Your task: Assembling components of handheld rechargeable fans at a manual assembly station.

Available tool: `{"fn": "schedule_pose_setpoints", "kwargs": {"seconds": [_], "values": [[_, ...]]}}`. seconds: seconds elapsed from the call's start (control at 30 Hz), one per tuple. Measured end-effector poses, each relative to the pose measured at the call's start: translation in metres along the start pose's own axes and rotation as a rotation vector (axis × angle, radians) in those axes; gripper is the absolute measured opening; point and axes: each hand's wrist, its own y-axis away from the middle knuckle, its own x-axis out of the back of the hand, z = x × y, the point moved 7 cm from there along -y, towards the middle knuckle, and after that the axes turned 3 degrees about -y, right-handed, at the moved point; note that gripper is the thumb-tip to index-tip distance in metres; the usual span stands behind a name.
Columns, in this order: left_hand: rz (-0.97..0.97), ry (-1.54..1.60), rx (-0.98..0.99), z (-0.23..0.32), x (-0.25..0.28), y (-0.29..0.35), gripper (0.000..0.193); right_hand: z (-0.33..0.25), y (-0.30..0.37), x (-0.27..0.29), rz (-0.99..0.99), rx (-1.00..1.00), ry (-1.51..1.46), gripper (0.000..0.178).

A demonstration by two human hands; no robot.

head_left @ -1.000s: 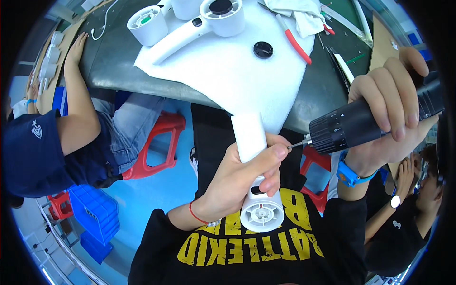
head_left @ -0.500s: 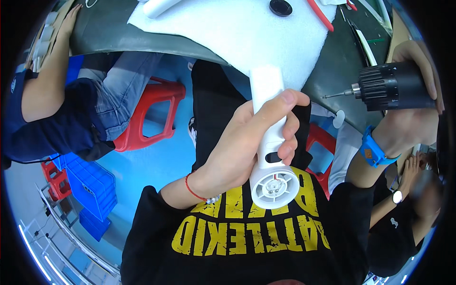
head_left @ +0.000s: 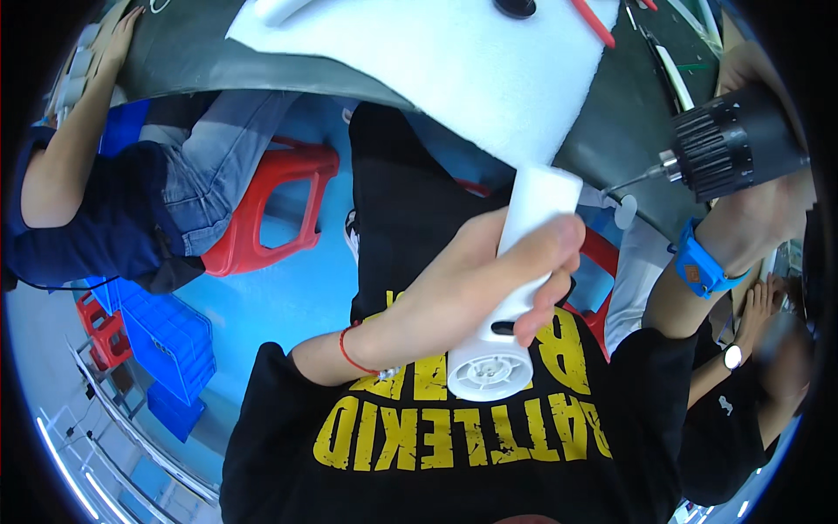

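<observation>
My left hand (head_left: 471,284) is wrapped around a white tubular housing (head_left: 546,196), held over my lap just off the table's near edge. The tube leans with its plain end up and to the right. Its wider round end, with spokes and a hub inside, points down towards my shirt, and a dark oval opening shows beside my fingers. At the right, my right hand (head_left: 772,210) grips a black power screwdriver (head_left: 720,144), partly hidden behind its body. The thin metal bit (head_left: 637,181) points left towards the housing, apart from it.
White foam sheet (head_left: 454,70) covers part of the dark table (head_left: 349,83). A black round part (head_left: 515,7) and red tubing (head_left: 595,24) lie at the far side. Another person sits at left beside a red stool (head_left: 271,210); blue crates (head_left: 170,336) stand behind. Someone else is at lower right.
The white housing has come closer to me, its plain end swinging right and its spoked end turning further down. The screwdriver has shifted slightly right and tilted, bit lower.
</observation>
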Motion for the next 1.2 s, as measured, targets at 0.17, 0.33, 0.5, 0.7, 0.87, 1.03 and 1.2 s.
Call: {"fn": "schedule_pose_setpoints", "kwargs": {"seconds": [0.17,0.33,0.5,0.7,0.87,1.03,1.2], "values": [[-0.172,-0.057,-0.055,0.000,-0.022,0.007,0.029,0.025,-0.033,-0.033,-0.040,-0.017,0.047,0.020],[-0.271,-0.140,-0.007,-0.005,-0.036,0.018,0.035,0.061,-0.050,-0.062,-0.056,-0.051,0.064,0.021],[-0.312,-0.250,0.054,-0.001,-0.040,0.022,0.048,0.076,-0.051,-0.073,-0.050,-0.098,0.043,0.022],[-0.353,-0.264,0.063,0.002,-0.045,0.024,0.047,0.089,-0.049,-0.081,-0.039,-0.175,-0.001,0.024],[-0.355,-0.240,0.057,0.004,-0.050,0.024,0.046,0.097,-0.058,-0.084,-0.024,-0.223,-0.029,0.025],[-0.349,-0.274,0.073,0.005,-0.051,0.026,0.045,0.123,-0.067,-0.092,0.001,-0.195,0.147,0.016],[-0.346,-0.281,0.073,0.007,-0.055,0.027,0.045,0.143,-0.075,-0.104,0.017,-0.176,0.322,0.012]]}}
